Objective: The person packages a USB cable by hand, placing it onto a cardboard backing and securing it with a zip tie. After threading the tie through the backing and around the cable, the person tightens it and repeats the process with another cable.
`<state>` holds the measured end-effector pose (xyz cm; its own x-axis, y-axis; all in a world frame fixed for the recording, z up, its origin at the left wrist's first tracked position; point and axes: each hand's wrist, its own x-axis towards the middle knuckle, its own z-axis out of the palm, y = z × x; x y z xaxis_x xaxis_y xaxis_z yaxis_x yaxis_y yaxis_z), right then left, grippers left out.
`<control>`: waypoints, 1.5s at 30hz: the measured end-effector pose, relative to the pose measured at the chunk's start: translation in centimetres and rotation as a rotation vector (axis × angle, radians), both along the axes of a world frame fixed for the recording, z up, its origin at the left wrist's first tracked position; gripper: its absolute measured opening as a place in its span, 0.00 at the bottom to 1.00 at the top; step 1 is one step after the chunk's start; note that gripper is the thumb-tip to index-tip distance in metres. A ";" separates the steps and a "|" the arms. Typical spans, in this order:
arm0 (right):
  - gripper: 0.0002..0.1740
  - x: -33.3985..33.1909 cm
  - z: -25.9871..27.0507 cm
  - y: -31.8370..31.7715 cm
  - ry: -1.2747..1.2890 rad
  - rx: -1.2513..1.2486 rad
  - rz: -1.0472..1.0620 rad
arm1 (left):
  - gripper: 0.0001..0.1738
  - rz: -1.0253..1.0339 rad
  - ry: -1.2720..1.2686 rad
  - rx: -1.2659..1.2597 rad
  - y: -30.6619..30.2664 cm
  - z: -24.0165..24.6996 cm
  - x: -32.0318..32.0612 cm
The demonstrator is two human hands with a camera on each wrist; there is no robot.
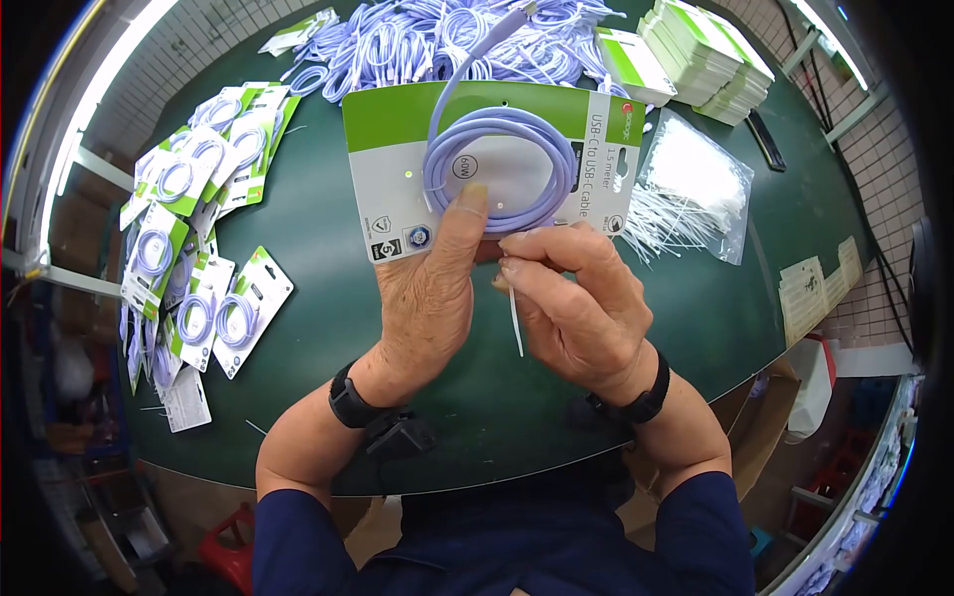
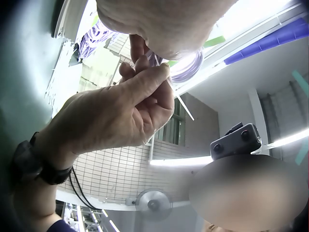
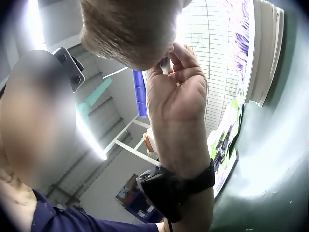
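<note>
My left hand (image 1: 432, 293) holds a green and white cardboard package card (image 1: 393, 194) upright over the table. Its thumb presses on the front, and its fingers are hidden behind the card. Against the card lies a coiled lilac USB-C cable (image 1: 564, 164), one end of which sticks up past the top edge. Just below the coil, at the card's lower edge, my right hand (image 1: 581, 308) pinches a thin white cable tie (image 1: 516, 323) with its tail hanging down. That same cable tie (image 2: 186, 107) shows in the left wrist view, between thumb and fingertips.
Loose lilac cables (image 1: 427, 45) are heaped at the back, beside stacked cards (image 1: 701, 60). A clear bag of white cable ties (image 1: 701, 179) lies spilling to the right, near a black tool (image 1: 765, 141). Carded cables (image 1: 209, 164) pile up on the left of the green table (image 1: 308, 328).
</note>
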<state>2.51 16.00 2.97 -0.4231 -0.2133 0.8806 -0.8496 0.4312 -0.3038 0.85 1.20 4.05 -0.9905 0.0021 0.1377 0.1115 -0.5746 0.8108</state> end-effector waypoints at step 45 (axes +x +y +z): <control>0.14 -0.4 0.2 0.9 -0.065 -0.164 -0.022 | 0.17 -0.035 0.053 -0.097 0.4 -0.9 0.3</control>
<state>2.13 16.94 3.18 -0.4830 -0.0593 0.8736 -0.8171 0.3893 -0.4253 1.17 1.57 3.12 -0.9809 0.0525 0.1872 0.1368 -0.4977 0.8565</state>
